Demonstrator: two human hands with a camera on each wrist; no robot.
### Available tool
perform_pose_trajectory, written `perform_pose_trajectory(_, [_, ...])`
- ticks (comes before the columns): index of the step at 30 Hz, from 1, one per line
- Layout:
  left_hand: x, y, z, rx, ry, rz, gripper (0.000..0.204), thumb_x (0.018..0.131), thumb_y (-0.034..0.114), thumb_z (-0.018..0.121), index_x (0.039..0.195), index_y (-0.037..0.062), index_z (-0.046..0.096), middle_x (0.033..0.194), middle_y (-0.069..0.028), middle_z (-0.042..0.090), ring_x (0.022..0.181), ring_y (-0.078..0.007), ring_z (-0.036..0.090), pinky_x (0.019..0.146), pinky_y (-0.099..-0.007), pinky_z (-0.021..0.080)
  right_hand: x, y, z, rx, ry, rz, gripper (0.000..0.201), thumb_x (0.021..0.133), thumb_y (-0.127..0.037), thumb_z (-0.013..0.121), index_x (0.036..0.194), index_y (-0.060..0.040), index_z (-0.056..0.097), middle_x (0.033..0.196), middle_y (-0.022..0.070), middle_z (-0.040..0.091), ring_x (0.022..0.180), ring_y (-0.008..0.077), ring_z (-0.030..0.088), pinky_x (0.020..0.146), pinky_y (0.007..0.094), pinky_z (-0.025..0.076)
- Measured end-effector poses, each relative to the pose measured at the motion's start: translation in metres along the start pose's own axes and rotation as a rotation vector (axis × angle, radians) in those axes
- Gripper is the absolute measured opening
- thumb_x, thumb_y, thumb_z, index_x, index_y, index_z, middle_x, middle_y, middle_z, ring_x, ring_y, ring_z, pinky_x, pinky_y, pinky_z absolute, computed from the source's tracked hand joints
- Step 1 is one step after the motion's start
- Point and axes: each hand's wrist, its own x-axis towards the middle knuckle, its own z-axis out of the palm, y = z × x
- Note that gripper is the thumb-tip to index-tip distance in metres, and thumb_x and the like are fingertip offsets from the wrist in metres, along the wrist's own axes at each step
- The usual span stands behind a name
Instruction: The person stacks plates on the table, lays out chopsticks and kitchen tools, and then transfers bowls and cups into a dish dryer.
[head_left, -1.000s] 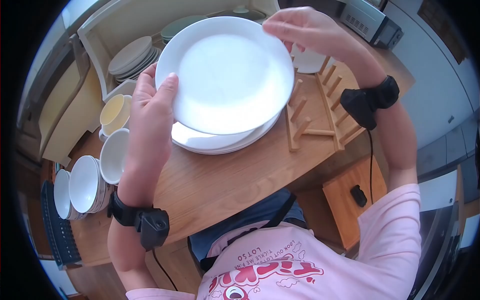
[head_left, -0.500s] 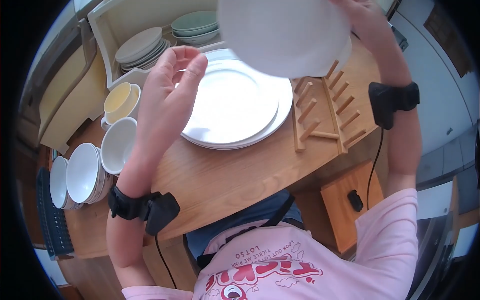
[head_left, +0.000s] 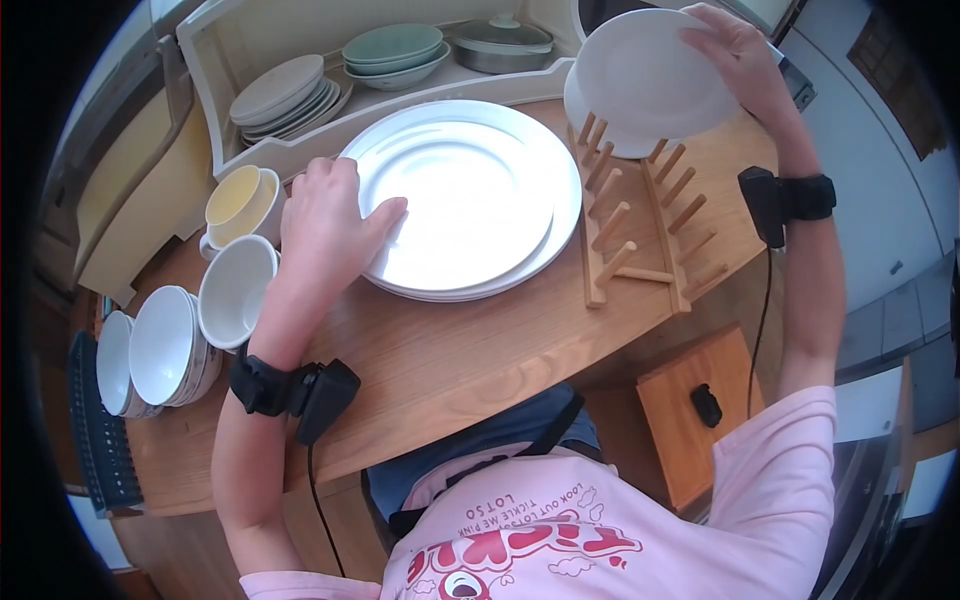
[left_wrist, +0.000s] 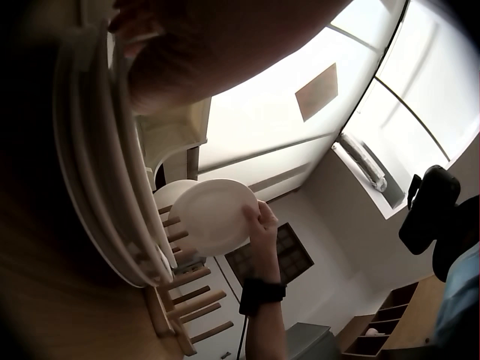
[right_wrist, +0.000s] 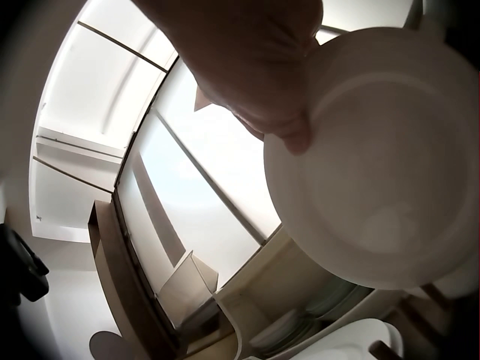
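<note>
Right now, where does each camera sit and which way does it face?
Head: faces forward and down at the plate stack and peg rack; left hand, right hand, forearms and pink shirt show.
Left wrist: looks past its own hand, along the stack's edge, towards the right hand.
Right wrist: looks past its own hand at the held plate.
Both wrist views share that plate and the stack.

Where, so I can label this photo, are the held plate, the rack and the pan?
Held plate (head_left: 652, 75): head view, middle of its visible face.
Rack (head_left: 645, 272): head view, on its front crossbar.
Pan (head_left: 500, 62): head view, on its side, below the lid.
</note>
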Motion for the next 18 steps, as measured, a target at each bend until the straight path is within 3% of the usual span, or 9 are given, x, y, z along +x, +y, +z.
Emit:
perform_pose_trajectory(3, [0.001,0.001,-0.001,0.009,-0.028,-0.046,0.056,0.080,0.036,0.070,0.116,-0.0051,0.055,0.110,-0.0237,0.059,0.104,-0.0344,0.057,0.091,-0.0399,0.045,-0.005,0.016,0.002,0.003,-0.028,0.063,0.010,0.088,-0.002,0.059,0.097,0.0010,0.062,0.085,0.0018,0.065,0.083,0.0094,0.061,0.074,0.0240,0.049])
perform_pose_trajectory(5, [0.002,-0.001,-0.001,0.000,-0.030,-0.068,0.056,0.080,0.036,0.070,0.116,-0.0042,0.055,0.109,-0.0237,0.059,0.103,-0.0347,0.057,0.090,-0.0400,0.045,-0.005,0.039,0.002,-0.129,-0.126,0.046,0.021,0.091,-0.015,0.060,0.107,-0.0015,0.063,0.090,0.0008,0.065,0.082,0.0057,0.059,0.076,0.0223,0.049])
perform_pose_trajectory(8, [0.005,-0.009,0.005,-0.080,-0.013,-0.105,0.055,0.079,0.034,0.070,0.114,-0.0055,0.054,0.107,-0.0246,0.059,0.100,-0.0359,0.059,0.087,-0.0435,0.048,-0.010,0.045,0.006,-0.127,-0.180,0.071,0.019,0.092,-0.014,0.059,0.105,-0.0013,0.062,0.088,-0.0002,0.064,0.083,0.0054,0.057,0.077,0.0228,0.048])
perform_pose_trajectory(18, [0.011,-0.015,0.011,-0.138,0.010,-0.162,0.046,0.082,0.026,0.062,0.110,-0.0096,0.055,0.106,-0.0275,0.061,0.099,-0.0380,0.061,0.088,-0.0428,0.047,-0.017,0.074,0.017,-0.065,-0.146,0.048,0.020,0.092,-0.016,0.060,0.104,-0.0010,0.062,0.089,-0.0013,0.064,0.084,0.0051,0.057,0.078,0.0231,0.048])
